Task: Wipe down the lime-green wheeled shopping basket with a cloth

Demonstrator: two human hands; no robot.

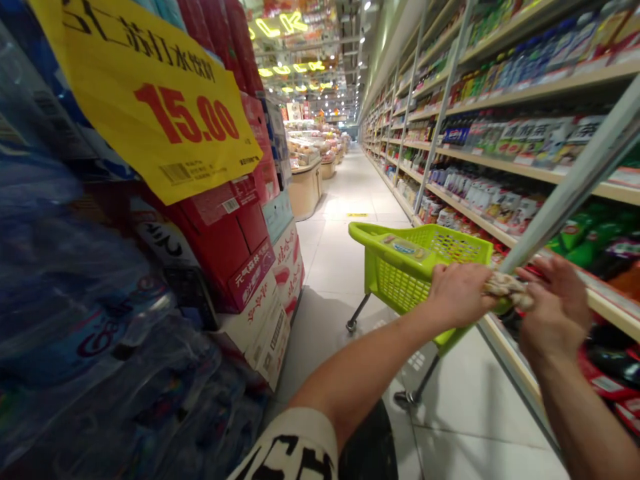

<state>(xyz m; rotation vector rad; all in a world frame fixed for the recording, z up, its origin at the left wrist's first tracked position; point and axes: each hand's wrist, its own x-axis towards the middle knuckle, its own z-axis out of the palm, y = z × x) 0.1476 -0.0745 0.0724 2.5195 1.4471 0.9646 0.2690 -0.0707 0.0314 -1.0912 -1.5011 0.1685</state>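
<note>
Bottles [105,327], green cart [395,283], tiled aisle [333,260].

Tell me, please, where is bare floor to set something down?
Bare floor lies between the left cartons and the green cart, and along the aisle ahead. Crowded are the filled right shelves and the left, with wrapped bottles.

We're reading a bold red 15.00 beneath 苏打水饮料 on this yellow paper price sign [187,123]; below it, 元气森林 marks a red cardboard carton [250,270]; beyond it, LK glows in yellow neon letters [294,23].
</note>
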